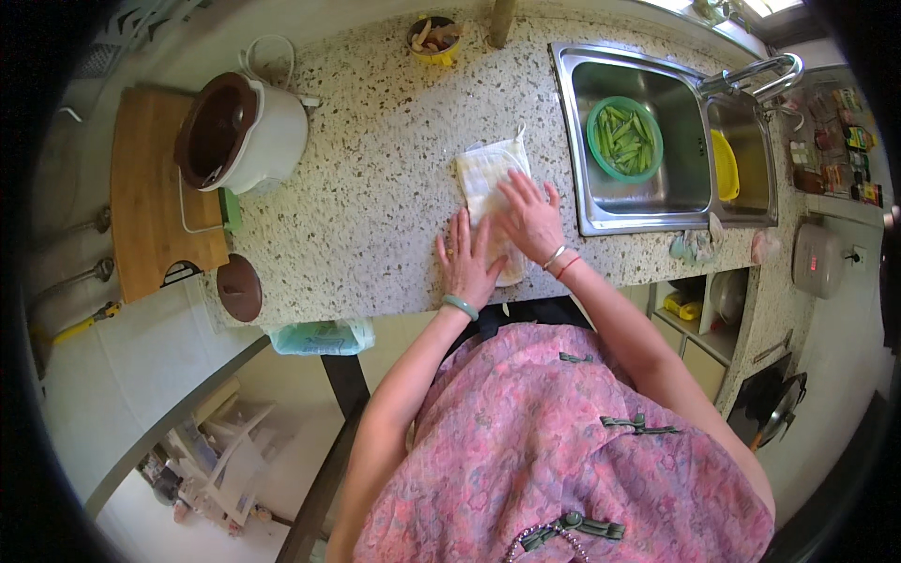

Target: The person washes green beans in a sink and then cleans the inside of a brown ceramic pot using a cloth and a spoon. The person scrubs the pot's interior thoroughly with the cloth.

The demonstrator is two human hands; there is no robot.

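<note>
Left hand (pixel 465 268) spread wide at edge of pale cloth (pixel 485 175); right hand (pixel 534 225) splayed on it.

- So the counter (pixel 375 178) is a pale, speckled stone-look one, darker flecks all over.
- Whitish cloth (pixel 481 176) spread on it near the front edge, kinda wrinkled, little loop at the far corner.
- Chunky white cooker (pixel 272 136) with a brown inner pot over on the left, plus a round brown lid (pixel 239 288) near that front corner.
- Small yellow cup (pixel 433 58) at the back, full of brownish pieces (pixel 437 36).
- Double steel sink (pixel 569 141) set in on the right, crumpled rag (pixel 693 247) just in front.
</note>
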